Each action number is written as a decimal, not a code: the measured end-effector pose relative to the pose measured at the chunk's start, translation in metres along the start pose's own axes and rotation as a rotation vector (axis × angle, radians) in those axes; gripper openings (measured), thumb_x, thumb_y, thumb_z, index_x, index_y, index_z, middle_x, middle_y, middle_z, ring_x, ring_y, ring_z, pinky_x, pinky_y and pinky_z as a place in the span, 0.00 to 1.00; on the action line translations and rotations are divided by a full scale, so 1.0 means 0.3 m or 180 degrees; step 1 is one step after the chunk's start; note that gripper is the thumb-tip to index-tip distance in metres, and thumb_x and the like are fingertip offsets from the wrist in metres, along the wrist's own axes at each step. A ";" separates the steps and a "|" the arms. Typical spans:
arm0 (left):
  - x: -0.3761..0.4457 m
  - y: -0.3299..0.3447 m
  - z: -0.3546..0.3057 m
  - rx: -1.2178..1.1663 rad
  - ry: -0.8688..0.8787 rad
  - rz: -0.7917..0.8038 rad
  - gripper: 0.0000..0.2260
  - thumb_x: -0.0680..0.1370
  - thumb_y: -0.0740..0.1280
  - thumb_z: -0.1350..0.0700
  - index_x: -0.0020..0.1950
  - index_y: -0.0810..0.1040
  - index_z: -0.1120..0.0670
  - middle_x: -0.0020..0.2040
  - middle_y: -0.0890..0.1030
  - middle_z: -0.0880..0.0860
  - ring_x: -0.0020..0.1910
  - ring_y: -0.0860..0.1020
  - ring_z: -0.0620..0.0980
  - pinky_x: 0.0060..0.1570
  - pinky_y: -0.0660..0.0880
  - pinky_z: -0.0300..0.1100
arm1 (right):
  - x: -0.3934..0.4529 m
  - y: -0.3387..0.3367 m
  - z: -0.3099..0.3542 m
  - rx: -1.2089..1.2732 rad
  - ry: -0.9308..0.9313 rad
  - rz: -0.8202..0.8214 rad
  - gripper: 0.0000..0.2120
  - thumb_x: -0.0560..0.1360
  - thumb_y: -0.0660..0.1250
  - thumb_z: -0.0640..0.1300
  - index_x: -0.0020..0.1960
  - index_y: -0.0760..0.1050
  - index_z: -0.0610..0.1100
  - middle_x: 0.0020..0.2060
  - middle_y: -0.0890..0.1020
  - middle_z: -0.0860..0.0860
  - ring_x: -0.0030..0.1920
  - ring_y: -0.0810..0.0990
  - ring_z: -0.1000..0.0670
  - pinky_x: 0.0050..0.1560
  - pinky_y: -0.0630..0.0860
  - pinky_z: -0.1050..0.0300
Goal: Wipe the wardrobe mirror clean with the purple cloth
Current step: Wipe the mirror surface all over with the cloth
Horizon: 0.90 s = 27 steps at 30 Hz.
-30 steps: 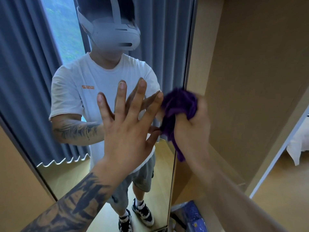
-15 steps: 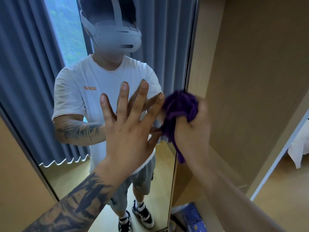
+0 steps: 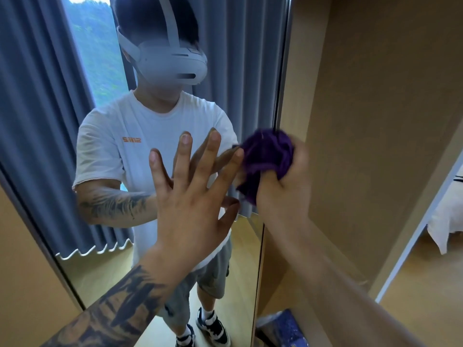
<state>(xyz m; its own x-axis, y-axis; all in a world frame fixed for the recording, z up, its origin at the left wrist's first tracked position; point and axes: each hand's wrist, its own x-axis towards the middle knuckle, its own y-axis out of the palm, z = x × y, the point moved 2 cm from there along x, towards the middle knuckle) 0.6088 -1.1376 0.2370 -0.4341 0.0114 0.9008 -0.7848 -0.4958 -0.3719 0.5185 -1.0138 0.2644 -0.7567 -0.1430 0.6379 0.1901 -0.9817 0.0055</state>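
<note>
The tall wardrobe mirror (image 3: 62, 171) fills the left and middle of the head view and reflects me and blue curtains. My left hand (image 3: 193, 196) is pressed flat on the glass with its fingers spread, holding nothing. A bunched purple cloth (image 3: 265, 156) sits against the mirror's right edge at mid height. My right hand (image 3: 285, 194) is closed around the cloth from below and behind. Part of the cloth hangs down past my right thumb.
A wooden wardrobe panel (image 3: 375, 121) stands just right of the mirror's edge. A blue and white bag (image 3: 285, 329) lies on the floor at the wardrobe's foot. A doorway with white bedding (image 3: 448, 221) opens at far right. Wood panelling (image 3: 22, 271) borders the mirror's left.
My right hand with the cloth has shifted slightly up and right along the mirror's right edge. The left hand stays flat on the glass.
</note>
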 end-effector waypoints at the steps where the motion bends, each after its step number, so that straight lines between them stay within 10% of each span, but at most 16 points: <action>1: 0.000 0.001 0.001 -0.0024 -0.0008 -0.0035 0.40 0.75 0.71 0.37 0.84 0.59 0.43 0.86 0.54 0.54 0.84 0.51 0.65 0.77 0.37 0.70 | 0.046 0.006 0.042 0.0049 -0.0146 -0.0047 0.25 0.76 0.69 0.39 0.71 0.69 0.52 0.59 0.79 0.56 0.60 0.80 0.54 0.59 0.81 0.58; 23: 0.247 -0.133 0.103 -0.0214 -0.0157 -0.0592 0.22 0.77 0.70 0.40 0.70 0.78 0.43 0.73 0.75 0.51 0.72 0.71 0.58 0.76 0.55 0.66 | 0.092 0.011 0.066 -0.0477 -0.0525 0.0044 0.36 0.76 0.70 0.34 0.80 0.61 0.46 0.68 0.72 0.48 0.63 0.73 0.59 0.63 0.78 0.59; 27: 0.303 -0.165 0.121 -0.0202 -0.0145 -0.0679 0.23 0.75 0.72 0.44 0.69 0.79 0.45 0.74 0.75 0.52 0.75 0.71 0.59 0.74 0.57 0.69 | 0.007 -0.004 -0.012 -0.0437 -0.0363 0.0379 0.34 0.75 0.70 0.30 0.78 0.64 0.39 0.66 0.75 0.43 0.64 0.77 0.46 0.59 0.82 0.47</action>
<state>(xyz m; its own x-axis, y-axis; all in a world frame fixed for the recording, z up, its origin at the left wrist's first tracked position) 0.6242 -1.1435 0.3455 -0.2360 0.0700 0.9692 -0.8835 -0.4309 -0.1840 0.5145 -1.0134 0.2630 -0.6568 -0.2516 0.7109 0.1812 -0.9677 -0.1751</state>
